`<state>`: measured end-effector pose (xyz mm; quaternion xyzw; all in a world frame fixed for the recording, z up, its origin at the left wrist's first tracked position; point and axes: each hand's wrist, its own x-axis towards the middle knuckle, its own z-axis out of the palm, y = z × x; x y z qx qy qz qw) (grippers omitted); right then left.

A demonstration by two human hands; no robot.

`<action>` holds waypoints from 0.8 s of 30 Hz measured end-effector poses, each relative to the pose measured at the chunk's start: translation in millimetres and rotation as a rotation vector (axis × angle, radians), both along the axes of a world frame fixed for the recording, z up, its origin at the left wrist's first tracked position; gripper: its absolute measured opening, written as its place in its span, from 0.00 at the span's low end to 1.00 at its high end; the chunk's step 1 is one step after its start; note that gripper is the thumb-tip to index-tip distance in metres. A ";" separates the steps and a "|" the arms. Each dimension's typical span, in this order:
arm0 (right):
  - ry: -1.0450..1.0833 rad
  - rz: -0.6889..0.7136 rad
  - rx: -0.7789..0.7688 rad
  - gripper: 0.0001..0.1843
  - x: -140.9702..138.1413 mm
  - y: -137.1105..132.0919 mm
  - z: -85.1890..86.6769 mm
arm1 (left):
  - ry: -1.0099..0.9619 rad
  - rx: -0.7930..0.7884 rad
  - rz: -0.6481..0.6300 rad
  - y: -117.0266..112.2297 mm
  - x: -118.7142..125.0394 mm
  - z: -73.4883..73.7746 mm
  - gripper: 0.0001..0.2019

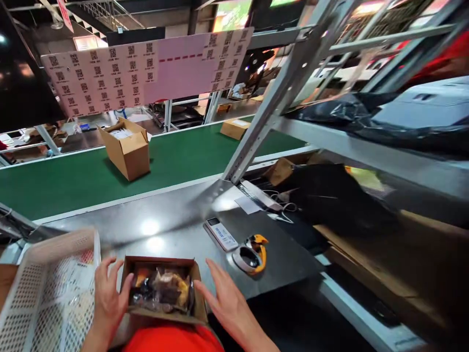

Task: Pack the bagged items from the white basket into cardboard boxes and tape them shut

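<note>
An open cardboard box (176, 318) sits at the near edge of the metal table, right in front of my body. Bagged items (164, 288) in clear and dark plastic fill it; their kind is hard to make out. My left hand (110, 293) is at the box's left side, fingers spread and thumb over the rim. On the other side my right hand (227, 298) has its fingers stretched out, with the thumb by the right rim. Neither hand is closed around the box. Farther right lie a yellow tape dispenser (261, 256) and a phone (221, 233).
A white plastic basket (95, 244) with packaged goods stands at the left. Beyond the table runs a green conveyor belt (183, 151) carrying an open carton (136, 159) and a smaller box (234, 129). A metal post (271, 107) and shelf rise at the right. A QR-code board (179, 83) hangs above.
</note>
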<state>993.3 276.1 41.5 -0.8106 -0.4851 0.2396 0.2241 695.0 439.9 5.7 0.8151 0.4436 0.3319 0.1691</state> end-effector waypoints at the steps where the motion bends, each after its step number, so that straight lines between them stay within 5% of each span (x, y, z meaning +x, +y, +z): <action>1: 0.074 -0.011 -0.090 0.47 -10.1 -8.5 -8.2 | 0.013 -0.024 0.053 -6.5 -4.0 -7.1 0.18; 4: 0.201 0.033 -0.277 0.56 -43.3 -14.7 -18.2 | 0.123 -0.145 0.001 -20.9 -9.2 -36.2 0.25; 7: 0.134 0.085 -0.390 0.60 -57.8 6.8 -4.3 | 0.281 -0.121 -0.086 -20.7 -3.3 -48.5 0.35; 11: 0.016 0.199 -0.498 0.59 -46.7 44.0 23.1 | 0.477 -0.210 -0.156 -8.3 20.4 -16.1 0.48; 15: -0.078 0.245 -0.474 0.58 -33.4 55.1 32.7 | 0.641 -0.364 -0.309 -12.4 42.5 18.4 0.53; 20: -0.044 0.454 -0.493 0.64 -29.9 42.6 40.0 | 0.630 -0.353 -0.448 -29.0 39.8 9.2 0.47; 24: -0.088 0.511 -0.586 0.66 -34.5 52.0 49.6 | 0.608 -0.374 -0.614 -15.9 31.1 6.8 0.36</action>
